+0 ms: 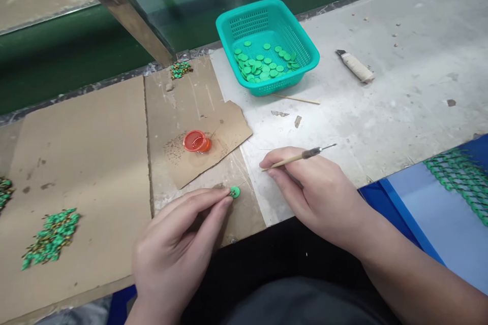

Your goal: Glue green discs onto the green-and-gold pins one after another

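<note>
Between thumb and forefinger, my left hand (179, 241) pinches a small green disc (235, 192) near the table's front edge. Something small and dark sits on the disc by the fingertips, too small to make out. My right hand (310, 188) holds a thin wooden stick tool (286, 161) with a dark wrapped end and a fine metal tip, which points away to the right. Beyond my hands, a small red cup (196, 141) of liquid stands on a torn piece of cardboard (232, 121). Dark specks lie around the cup.
A teal basket (308, 63) with several green discs stands at the back. A wrapped knife (356, 67) lies to its right, a thin stick (297, 99) before it. Piles of small green-and-gold pieces (53, 236) rest on cardboard at left. Green netting (459, 177) is at right.
</note>
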### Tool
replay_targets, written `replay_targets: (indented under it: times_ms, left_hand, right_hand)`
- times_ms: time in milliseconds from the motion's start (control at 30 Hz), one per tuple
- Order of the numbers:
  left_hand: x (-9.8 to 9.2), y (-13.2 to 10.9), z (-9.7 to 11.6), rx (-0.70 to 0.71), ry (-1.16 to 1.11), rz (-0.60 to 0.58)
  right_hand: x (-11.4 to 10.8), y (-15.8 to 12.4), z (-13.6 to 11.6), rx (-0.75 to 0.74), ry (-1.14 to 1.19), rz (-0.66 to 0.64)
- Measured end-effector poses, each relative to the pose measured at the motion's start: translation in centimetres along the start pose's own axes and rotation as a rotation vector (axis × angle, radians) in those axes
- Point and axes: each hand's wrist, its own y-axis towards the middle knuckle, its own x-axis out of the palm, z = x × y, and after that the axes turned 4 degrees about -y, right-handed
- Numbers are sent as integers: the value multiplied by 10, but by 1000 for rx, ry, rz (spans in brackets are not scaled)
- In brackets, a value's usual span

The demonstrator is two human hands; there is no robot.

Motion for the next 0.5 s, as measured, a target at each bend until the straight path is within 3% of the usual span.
replay_targets:
  times_ms: [133,267,500]
  left_hand:
    - [1,0,0,41,21,-4]
    - [1,0,-3,11,4,-7]
    - [0,1,1,-72,-52,-13]
  right_hand:
    - [0,-2,0,-13,-10,12]
    - [8,-4,-7,-10,132,49]
    - [30,1,-16,-30,223,-41]
